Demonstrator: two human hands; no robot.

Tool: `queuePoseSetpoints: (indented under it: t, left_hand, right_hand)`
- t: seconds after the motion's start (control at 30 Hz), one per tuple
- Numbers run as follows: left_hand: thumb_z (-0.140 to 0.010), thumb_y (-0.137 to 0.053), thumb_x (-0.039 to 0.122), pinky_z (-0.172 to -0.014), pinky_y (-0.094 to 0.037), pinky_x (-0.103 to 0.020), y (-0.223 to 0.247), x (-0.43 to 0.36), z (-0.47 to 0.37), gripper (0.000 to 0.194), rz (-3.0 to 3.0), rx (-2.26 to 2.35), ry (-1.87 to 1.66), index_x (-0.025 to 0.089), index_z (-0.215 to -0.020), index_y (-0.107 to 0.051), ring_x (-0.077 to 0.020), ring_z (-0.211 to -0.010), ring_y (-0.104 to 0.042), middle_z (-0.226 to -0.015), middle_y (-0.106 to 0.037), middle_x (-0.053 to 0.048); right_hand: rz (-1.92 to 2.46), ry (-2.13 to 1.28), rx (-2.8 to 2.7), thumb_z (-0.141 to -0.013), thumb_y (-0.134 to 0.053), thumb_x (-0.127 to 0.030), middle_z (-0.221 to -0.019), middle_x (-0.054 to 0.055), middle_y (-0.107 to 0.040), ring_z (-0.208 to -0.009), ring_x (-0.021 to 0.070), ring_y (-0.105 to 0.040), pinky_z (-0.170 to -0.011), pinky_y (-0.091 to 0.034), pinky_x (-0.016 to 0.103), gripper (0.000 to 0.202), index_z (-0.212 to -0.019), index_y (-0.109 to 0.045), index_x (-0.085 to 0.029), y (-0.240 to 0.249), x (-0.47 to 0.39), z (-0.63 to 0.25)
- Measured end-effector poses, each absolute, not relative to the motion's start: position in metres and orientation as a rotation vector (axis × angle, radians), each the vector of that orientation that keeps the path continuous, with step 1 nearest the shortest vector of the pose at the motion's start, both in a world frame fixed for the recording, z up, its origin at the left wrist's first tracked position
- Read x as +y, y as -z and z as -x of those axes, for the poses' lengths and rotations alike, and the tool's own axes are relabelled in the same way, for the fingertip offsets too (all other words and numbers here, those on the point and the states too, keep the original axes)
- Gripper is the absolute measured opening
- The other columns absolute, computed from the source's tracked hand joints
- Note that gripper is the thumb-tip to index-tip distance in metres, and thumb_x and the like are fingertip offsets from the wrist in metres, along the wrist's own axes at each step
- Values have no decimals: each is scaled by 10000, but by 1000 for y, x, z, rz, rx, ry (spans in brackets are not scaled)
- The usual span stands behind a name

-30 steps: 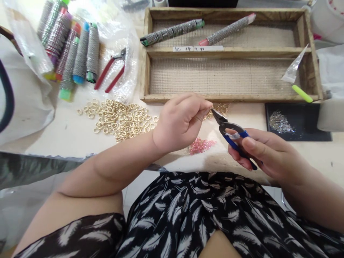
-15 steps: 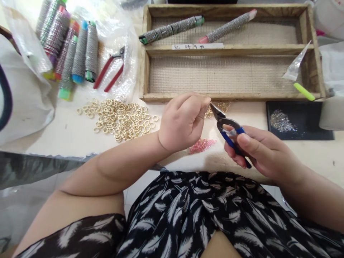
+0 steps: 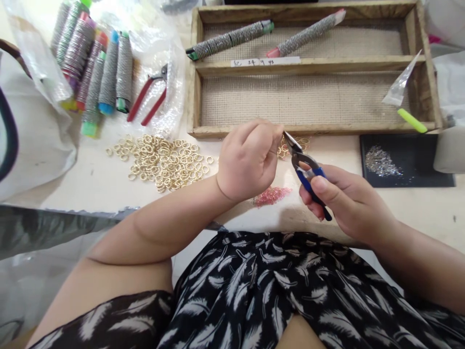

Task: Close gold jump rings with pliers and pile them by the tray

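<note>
Blue-handled pliers (image 3: pixel 308 179) are in my right hand (image 3: pixel 345 201), with fingers wrapped round the handles. The plier tips meet the pinched fingertips of my left hand (image 3: pixel 249 160); whatever those fingertips hold is too small to make out. A heap of gold rings (image 3: pixel 163 162) lies on the table left of my left hand. More gold rings (image 3: pixel 290 145) lie behind the plier jaws. Below them is a small pile of pink beads (image 3: pixel 272 196), partly beside my left wrist.
A wooden tray (image 3: pixel 308 128) with mesh compartments holds two wire-wound rods (image 3: pixel 308 34). Red-handled pliers (image 3: pixel 156 99) and several wound rods (image 3: pixel 109 72) lie at the left. At right are a black tray (image 3: pixel 417 165) with silvery bits and a yellow-green stick (image 3: pixel 412 121).
My right hand and the blue pliers have shifted slightly left and up, and the handles look closer together. My left hand stays pinched, almost in the same place.
</note>
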State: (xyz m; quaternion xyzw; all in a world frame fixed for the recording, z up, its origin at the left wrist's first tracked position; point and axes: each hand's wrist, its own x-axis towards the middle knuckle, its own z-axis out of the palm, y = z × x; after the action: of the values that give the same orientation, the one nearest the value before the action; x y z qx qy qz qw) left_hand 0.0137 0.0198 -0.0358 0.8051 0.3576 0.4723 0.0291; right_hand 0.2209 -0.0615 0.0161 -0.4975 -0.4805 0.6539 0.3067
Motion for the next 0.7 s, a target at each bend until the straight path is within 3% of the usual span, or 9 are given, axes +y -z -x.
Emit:
queuePoseSetpoints:
  t: [0.23,0.43,0.6,0.7]
  left_hand:
    - [-1075,-495,235,-817,-541,-360,41,24,-13,171,-2464,1137,-1417,258,-952,-612,-199,-828,-720,-882,-742,-35]
    - [-1068,-507,230,-770,-541,-345,39,24,-16,208,-2441,1172,-1434,249,-878,-588,-186,-776,-713,-820,-731,-31]
    - [-1068,-546,177,-797,-586,-290,32,25,-13,125,-2361,1001,-1485,242,-1028,-645,-144,-834,-720,-874,-765,-22]
    - [-1045,-614,149,-804,-598,-259,30,25,-11,107,-2256,910,-1449,225,-1082,-680,-123,-840,-725,-926,-778,-22]
  right_hand:
    - [1382,-1508,-1477,-1020,-622,-693,-671,-22,-534,-583,169,-515,-552,-442,328,469,-830,-615,-264,-17,-58,-216]
    - [1406,-1347,-1583,-1049,-588,-619,-756,33,-646,-864,269,-711,-842,-593,457,422,-808,-595,-273,-12,-59,-213]
    - [1379,-1359,-1571,-1041,-606,-616,-712,32,-641,-1035,315,-749,-946,-614,511,402,-817,-617,-282,-16,-58,-215]
    - [1346,-1388,-1553,-1029,-623,-651,-671,16,-613,-1009,305,-751,-949,-615,494,426,-821,-640,-279,-19,-57,-217]
